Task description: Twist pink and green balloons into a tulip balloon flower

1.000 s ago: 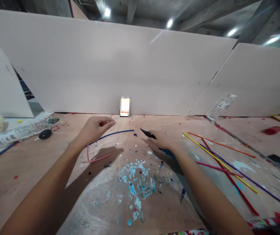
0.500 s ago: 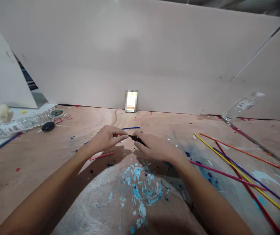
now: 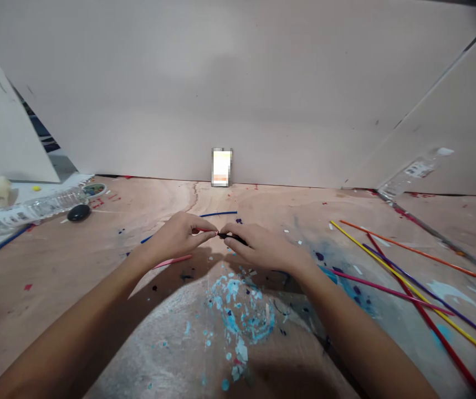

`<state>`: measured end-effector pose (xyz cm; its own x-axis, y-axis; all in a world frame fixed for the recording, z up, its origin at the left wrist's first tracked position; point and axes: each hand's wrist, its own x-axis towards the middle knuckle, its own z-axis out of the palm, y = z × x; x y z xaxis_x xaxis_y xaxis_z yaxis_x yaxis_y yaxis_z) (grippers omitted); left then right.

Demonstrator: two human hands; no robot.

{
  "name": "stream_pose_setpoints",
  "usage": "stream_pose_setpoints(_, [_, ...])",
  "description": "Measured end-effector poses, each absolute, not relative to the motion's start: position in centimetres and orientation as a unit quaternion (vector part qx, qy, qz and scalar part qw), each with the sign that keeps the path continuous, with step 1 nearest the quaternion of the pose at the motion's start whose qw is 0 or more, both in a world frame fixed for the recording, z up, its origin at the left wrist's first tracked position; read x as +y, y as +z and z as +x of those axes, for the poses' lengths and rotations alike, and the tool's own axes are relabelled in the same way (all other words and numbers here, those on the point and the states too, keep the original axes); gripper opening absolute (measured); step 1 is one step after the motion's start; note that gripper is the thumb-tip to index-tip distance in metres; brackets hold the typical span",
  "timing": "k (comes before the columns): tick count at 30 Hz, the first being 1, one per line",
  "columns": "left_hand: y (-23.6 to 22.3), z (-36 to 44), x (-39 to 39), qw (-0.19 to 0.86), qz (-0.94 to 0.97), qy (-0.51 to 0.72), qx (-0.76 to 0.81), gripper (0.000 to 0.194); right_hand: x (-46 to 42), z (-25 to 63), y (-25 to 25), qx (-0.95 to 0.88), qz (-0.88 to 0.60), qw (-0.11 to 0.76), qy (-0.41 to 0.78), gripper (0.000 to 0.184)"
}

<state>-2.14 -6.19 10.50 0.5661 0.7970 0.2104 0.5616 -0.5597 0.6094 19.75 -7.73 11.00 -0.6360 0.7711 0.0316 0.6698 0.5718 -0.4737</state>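
Observation:
My left hand pinches the end of a thin pink rod whose lower part lies on the wooden table under the wrist. My right hand grips a black plier-like tool. The tool's tip meets the rod's end right where the two sets of fingertips touch. A blue rod lies on the table just beyond both hands.
Several coloured rods lie fanned out at the right. Blue and white chips are scattered on the table below the hands. A plastic bottle and a black oval object sit at the left. White boards wall the table.
My hands, apart a second ago, have come together at the table's middle. The tool's tip now touches the end of the pink rod. The view has tipped downward.

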Motion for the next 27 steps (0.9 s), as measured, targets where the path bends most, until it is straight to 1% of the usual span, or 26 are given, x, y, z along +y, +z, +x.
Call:
stream_pose_setpoints(6, [10.2,-2.5,-5.8,0.283,0.836,0.203,0.423,0.033,-7.8,19.7,11.2,-0.879,-0.404,0.121,0.221,0.027])
stream_pose_setpoints(11, [10.3,-2.3,-5.9,0.283,0.848,0.198,0.401,0.031,-7.8,19.6,11.0,-0.870,-0.414,0.130,0.234,0.026])
stream_pose_setpoints(15, [10.5,-2.1,-6.0,0.269,0.844,0.238,0.400,0.025,-7.9,19.4,10.9,-0.857,-0.405,0.186,0.257,0.027])
stream_pose_setpoints(19, [10.4,-2.5,-5.8,0.283,0.817,0.274,0.422,0.028,-8.2,18.9,11.1,-0.847,-0.376,0.256,0.276,0.030])
stream_pose_setpoints(22, [10.4,-2.8,-5.5,0.299,0.797,0.295,0.434,0.027,-8.5,18.5,11.3,-0.839,-0.364,0.286,0.287,0.033])
stream_pose_setpoints(24, [10.5,-2.9,-5.4,0.265,0.789,0.326,0.448,0.027,-8.7,18.3,11.4,-0.827,-0.370,0.297,0.301,0.032])
stream_pose_setpoints(27, [10.9,-2.7,-5.7,0.144,0.786,0.393,0.455,0.035,-8.9,18.2,11.5,-0.802,-0.388,0.314,0.328,0.032])
